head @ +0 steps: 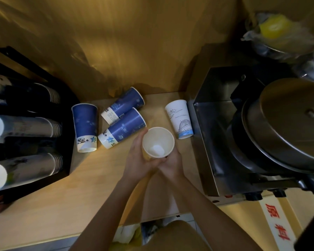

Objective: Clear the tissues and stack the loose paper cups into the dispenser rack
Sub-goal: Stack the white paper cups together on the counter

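Note:
I hold a paper cup (158,142) upright above the wooden counter (80,196), its open mouth facing me. My left hand (137,160) wraps its left side and my right hand (170,163) grips its lower right. Three blue paper cups lie or stand to the left: one (85,127) upside down, two more (122,105) (121,128) on their sides. A white cup with a bridge drawing (179,122) stands upside down to the right. The black dispenser rack (25,133) at the far left holds several stacked cups in rows. No tissue is visible on the counter.
A stainless steel machine (216,142) with a round metal lid (288,124) fills the right side. Bagged items (275,31) sit at the top right. A wooden wall backs the counter. Below the counter edge a bin (127,234) with crumpled white paper shows.

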A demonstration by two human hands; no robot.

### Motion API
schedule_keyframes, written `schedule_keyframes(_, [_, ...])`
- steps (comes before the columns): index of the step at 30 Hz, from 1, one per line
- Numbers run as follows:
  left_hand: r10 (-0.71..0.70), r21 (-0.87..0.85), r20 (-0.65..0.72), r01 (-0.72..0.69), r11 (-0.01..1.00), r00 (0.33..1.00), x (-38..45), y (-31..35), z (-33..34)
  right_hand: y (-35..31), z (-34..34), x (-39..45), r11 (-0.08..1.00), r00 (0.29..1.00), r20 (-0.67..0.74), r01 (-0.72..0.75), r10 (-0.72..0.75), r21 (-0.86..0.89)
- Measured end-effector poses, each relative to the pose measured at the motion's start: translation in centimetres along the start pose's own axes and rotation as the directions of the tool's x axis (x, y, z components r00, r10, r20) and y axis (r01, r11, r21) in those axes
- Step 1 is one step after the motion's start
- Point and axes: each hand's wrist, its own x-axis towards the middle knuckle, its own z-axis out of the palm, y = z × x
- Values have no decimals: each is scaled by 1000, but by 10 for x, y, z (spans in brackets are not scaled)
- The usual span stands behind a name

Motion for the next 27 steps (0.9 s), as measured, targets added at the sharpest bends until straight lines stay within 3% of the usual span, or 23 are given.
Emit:
schedule_keyframes(5, [-17, -95, -16, 15, 995, 1000, -2, 0, 1, -11, -21, 3, 989, 974, 225, 14, 20, -149])
schedule_keyframes(8, [-23, -115, -13, 21, 993, 1000, 0, 0, 0, -30, -45, 27, 951, 943, 334, 119, -18, -285])
schedule_keyframes(10, [-31, -121, -6, 30, 992, 1000, 1, 2, 0, -48, -53, 42, 875, 976, 192, 184, -106, -449])
schedule_keyframes(12, [-42, -123, 3, 42, 991, 999, 1, 2, 1, -62, -50, 56, 797, 979, -66, 115, -190, -593])
schedule_keyframes(14, [-47, -119, 11, 48, 992, 999, 0, 1, 1, -69, -44, 70, 753, 950, -216, 28, -224, -657])
schedule_keyframes(20, [-49, -131, 20, 51, 990, 999, 1, 2, -1, -38, -24, 101, 539, 993, -122, -101, -4, -836])
schedule_keyframes(24, [-59, -148, 30, 63, 987, 998, 1, 1, -1, -33, -24, 103, 735, 976, -137, -218, 169, -642])
schedule_keyframes(27, [-59, -160, 33, 63, 985, 998, 1, 0, -1, -49, -36, 101, 819, 972, -112, -234, 206, -523])
